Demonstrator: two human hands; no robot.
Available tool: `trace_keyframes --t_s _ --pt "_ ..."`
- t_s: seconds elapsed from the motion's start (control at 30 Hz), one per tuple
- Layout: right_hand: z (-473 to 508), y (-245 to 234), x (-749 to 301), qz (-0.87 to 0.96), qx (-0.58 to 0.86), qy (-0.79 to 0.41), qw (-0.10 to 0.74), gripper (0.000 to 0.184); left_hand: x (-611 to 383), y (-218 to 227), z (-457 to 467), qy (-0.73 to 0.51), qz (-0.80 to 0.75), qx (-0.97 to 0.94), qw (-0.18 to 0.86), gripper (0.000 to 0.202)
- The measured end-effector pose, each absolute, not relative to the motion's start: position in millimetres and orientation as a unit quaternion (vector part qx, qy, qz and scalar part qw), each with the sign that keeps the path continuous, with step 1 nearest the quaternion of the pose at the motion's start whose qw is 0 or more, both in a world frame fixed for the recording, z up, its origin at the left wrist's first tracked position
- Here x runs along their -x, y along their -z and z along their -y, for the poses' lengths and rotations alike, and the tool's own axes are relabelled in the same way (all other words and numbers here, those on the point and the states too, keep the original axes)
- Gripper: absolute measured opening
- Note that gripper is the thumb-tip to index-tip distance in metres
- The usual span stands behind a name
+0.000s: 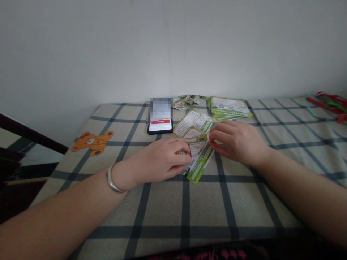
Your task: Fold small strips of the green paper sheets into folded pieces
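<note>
Printed on green and white, a partly folded leaflet (pixel 200 159) lies at the middle of the checked cloth. My left hand (pixel 162 159), with a silver bangle on the wrist, has its fingers curled over the leaflet's left side. At its upper right edge, my right hand (pixel 235 142) is closed with thumb and fingertips together on the paper. A flat leaflet (pixel 191 121) of the same print lies just behind, partly overlapped. Parts of the folded leaflet are hidden under my left fingers.
A phone (pixel 160 127) with a lit screen lies behind my left hand. Small folded paper pieces (pixel 187 102) and a leaflet stack (pixel 230 105) are near the wall. A bear figure (pixel 92 143) is at left, red and green items (pixel 330 104) at far right.
</note>
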State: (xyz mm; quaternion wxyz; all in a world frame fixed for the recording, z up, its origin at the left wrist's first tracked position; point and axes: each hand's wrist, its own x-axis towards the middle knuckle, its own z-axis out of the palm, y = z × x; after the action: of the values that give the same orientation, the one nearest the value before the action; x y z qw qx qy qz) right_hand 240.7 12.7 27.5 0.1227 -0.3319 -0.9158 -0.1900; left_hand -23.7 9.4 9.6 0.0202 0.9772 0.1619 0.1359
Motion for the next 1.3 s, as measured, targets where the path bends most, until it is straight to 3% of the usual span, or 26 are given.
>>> trace_keyframes --t_s 0.23,0.5,0.73,1.3 --pt "-17 -20 -238 0.942 0.271 0.142 0.139 0.028 25 -8 -12 -0.136 -0.172 -0.974 0.055 0.019" --pt "-15 -23 -234 0.958 0.224 0.130 0.124 0.022 27 -6 -14 -0.150 -0.175 -0.972 0.052 0.018" --pt "-15 -20 -233 0.957 0.216 0.133 0.143 0.022 25 -8 -13 -0.166 -0.161 -0.972 0.033 0.015" --pt "-6 -15 -219 0.939 0.269 -0.003 0.214 0.014 18 -11 -9 -0.168 -0.225 -0.959 -0.037 0.023"
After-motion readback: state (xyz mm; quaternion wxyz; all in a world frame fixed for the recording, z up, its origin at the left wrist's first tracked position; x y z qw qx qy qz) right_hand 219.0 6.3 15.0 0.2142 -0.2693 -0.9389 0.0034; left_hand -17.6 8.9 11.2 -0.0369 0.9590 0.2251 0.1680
